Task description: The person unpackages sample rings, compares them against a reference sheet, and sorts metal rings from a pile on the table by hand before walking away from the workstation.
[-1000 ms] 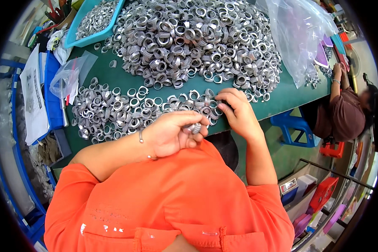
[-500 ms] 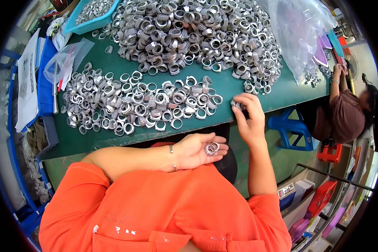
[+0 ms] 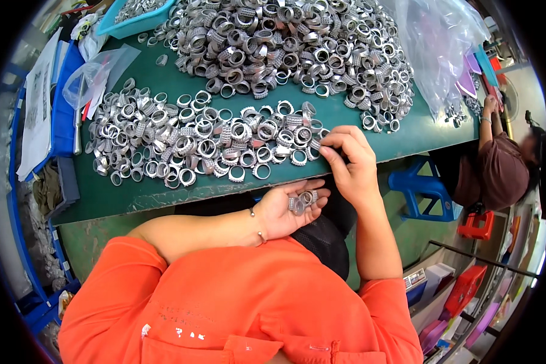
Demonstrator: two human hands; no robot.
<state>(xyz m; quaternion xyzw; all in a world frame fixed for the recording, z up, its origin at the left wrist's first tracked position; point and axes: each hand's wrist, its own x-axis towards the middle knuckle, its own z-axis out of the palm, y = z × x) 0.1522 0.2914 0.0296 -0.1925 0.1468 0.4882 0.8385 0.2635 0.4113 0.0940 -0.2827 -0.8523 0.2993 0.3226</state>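
The left hand (image 3: 279, 212) is lying palm up just off the near edge of the green table (image 3: 91, 191), its fingers half open and loosely cupping; a few silver rings (image 3: 298, 208) are resting on its palm and fingers; the right hand (image 3: 353, 164) is bending its thumb and forefinger toward each other at the right end of a loose spread of rings (image 3: 194, 139), its fingertips meeting the outermost pieces in this view; whether they are gripping a ring, one cannot tell; the spread is lying along the near part of the table, while a much larger heap of rings (image 3: 297, 48) is rising behind it, with a strip of bare green surface separating the two; a light-blue tray (image 3: 136, 23) is holding more small metal pieces at the far left; a clear plastic bag (image 3: 440, 54) is lying to the right of the heap; beyond the table's right end, a person in a dark top (image 3: 503, 167) is sitting near a blue stool (image 3: 423, 189), both arms reaching toward the tabletop.
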